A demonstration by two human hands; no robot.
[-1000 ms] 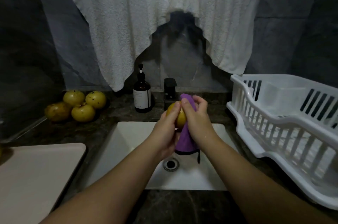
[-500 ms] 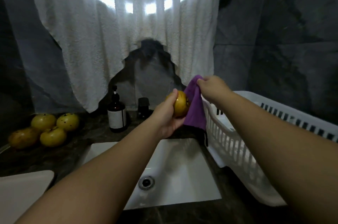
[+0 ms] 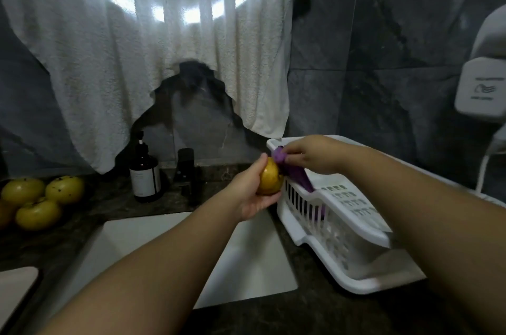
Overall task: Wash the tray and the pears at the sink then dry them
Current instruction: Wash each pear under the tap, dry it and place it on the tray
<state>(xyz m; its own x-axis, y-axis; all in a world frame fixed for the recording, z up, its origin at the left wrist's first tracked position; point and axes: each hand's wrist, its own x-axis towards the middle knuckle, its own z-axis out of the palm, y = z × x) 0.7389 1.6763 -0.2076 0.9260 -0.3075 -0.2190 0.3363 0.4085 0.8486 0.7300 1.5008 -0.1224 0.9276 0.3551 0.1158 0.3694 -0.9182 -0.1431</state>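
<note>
I judge I am ending the drying of one pear (image 3: 269, 177), which my left hand (image 3: 253, 192) cups at frame centre, over the sink (image 3: 246, 260) edge; my right hand (image 3: 309, 154) pinches the purple cloth (image 3: 294, 173), draped into the white rack (image 3: 342, 214) just right; next I should set this pear down and fetch another from the pile (image 3: 41, 200) at left; half a second ago the cloth hung higher beside the fruit.
</note>
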